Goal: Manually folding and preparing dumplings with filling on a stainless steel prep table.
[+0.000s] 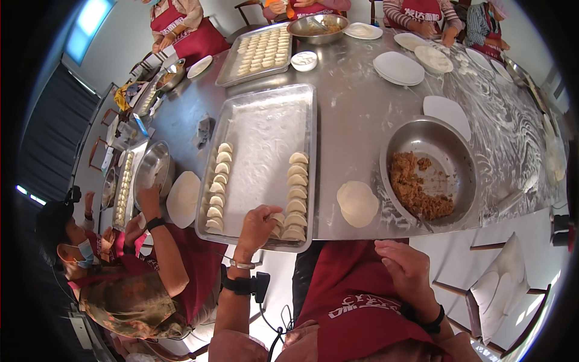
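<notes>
The person's left hand [258, 225] reaches over the near edge of the metal tray [259, 133], fingers bent down at a dumpling [278, 219] beside the right-hand row of dumplings [297, 192]; from here I can't tell whether they grip it or have let go. The right hand [405, 265] is held by the edge of the tabletop [347, 145], fingers loosely extended, nothing visible in them. White lettering crosses the dark red apron [350, 271], and more marks the co-workers' aprons [166, 23] opposite.
</notes>
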Demonstrator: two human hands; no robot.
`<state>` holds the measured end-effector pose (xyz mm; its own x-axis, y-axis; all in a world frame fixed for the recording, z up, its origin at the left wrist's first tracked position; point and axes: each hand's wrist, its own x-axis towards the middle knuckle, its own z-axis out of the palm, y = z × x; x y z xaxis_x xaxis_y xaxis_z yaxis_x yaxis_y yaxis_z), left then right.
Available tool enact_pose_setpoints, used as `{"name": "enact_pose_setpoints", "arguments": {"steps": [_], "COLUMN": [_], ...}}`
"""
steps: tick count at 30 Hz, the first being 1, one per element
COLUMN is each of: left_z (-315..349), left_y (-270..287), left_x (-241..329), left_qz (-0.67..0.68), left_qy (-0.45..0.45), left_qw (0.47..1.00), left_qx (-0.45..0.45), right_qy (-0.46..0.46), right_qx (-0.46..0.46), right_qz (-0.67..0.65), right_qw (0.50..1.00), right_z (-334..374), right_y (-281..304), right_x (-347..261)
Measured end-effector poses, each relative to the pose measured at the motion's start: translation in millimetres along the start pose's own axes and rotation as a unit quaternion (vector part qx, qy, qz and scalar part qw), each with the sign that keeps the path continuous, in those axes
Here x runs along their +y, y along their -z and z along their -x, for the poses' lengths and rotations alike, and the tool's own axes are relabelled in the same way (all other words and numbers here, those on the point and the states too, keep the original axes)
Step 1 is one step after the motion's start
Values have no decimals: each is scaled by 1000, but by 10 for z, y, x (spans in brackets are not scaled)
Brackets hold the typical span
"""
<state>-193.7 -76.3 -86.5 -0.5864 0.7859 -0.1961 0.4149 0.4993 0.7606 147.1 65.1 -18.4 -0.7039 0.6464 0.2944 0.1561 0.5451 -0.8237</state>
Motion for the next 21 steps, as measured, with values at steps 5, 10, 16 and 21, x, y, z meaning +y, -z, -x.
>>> {"name": "enact_pose_setpoints", "arguments": {"steps": [5,10,16,21], "left_z": [-19,7,59,94], "left_y": [-30,-41,-30,-21], "left_x": [-67,-60,52,119], "left_qz": [-59,-80,-177,-247], "left_qy": [-119,-140,-191,-188], "left_qw": [990,986,965,950], "left_qx": [44,45,41,16], "right_qy": [-1,-7,-2,-4], "right_qx": [3,7,0,-8], "right_qz": [0,1,0,-6], "right_qw": [1000,1000,1000,1000], "right_z": [7,11,-21,-38], "right_y": [-4,-10,-32,-74], "right_x": [20,24,15,69]}}
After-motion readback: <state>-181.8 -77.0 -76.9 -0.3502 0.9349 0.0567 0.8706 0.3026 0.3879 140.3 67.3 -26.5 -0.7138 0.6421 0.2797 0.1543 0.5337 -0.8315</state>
